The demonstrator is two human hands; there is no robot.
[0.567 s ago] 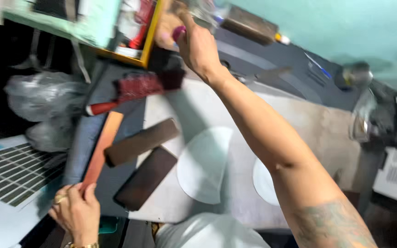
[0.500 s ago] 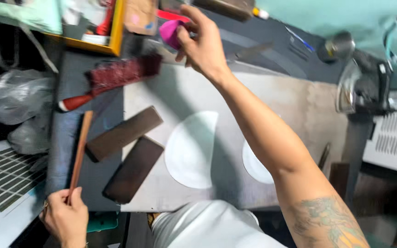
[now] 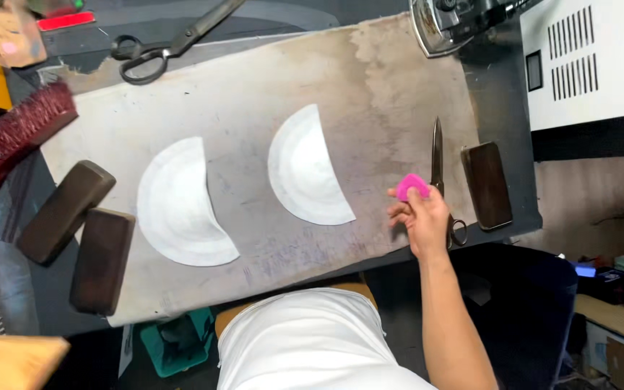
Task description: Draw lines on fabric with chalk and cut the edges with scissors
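Pinching a small pink chalk piece (image 3: 412, 187) between fingertips (image 3: 401, 211) of the right hand (image 3: 425, 222), keeping it raised off the worn board (image 3: 370, 79), apparently to leave its edge free. Hovering near the board's near right edge, just beside small scissors (image 3: 438, 167), right of two white half-round pads (image 3: 305, 167) lying flat and apart. Left hand out of view.

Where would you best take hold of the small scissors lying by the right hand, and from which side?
The small scissors lie flat with the closed blades pointing away from the person and the handle loops at the near table edge, beside the right hand, which holds a pink piece. Probably best to grip the loops, coming from the near side, since the point faces away.
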